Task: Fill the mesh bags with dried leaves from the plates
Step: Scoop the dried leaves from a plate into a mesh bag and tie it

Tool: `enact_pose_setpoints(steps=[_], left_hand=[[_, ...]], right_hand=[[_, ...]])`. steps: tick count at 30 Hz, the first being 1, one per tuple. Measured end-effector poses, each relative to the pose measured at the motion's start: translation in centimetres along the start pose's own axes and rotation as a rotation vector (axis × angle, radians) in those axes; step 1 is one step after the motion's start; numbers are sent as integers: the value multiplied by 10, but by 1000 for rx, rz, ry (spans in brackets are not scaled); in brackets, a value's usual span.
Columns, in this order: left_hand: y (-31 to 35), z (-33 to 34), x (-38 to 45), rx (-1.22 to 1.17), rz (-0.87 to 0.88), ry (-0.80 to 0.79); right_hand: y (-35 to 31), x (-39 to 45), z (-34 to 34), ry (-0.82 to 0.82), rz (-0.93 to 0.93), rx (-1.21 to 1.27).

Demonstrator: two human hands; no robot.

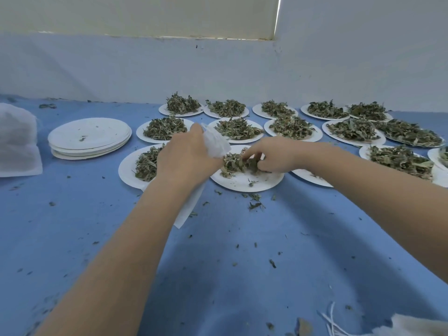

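Observation:
My left hand [185, 156] grips a white mesh bag [216, 143] by its mouth, just left of a white paper plate [244, 182]. The bag's lower part hangs under my wrist and lies on the blue cloth. My right hand [271, 156] has its fingers curled round a clump of dried green leaves [234, 163] on that plate. The plate is partly bare, with a few crumbs on it.
Several more plates of dried leaves [237, 128] fill the far and right side. A stack of empty plates [89, 137] stands at the left, beside a filled white bag [17, 141]. More white bags with strings [397, 326] lie at the bottom right. Leaf crumbs dot the blue cloth [242, 263].

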State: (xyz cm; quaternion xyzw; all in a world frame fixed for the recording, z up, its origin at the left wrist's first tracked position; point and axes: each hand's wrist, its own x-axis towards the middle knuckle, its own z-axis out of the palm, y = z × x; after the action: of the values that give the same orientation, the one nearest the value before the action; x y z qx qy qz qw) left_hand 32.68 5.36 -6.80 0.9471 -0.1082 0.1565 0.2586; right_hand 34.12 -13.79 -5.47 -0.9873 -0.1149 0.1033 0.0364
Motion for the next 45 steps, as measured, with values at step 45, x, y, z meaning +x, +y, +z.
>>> enact_pose_setpoints(steps=[45], left_hand=[[13, 10, -10, -55, 190, -66]], right_hand=[[-38, -34, -21, 364, -302, 336]])
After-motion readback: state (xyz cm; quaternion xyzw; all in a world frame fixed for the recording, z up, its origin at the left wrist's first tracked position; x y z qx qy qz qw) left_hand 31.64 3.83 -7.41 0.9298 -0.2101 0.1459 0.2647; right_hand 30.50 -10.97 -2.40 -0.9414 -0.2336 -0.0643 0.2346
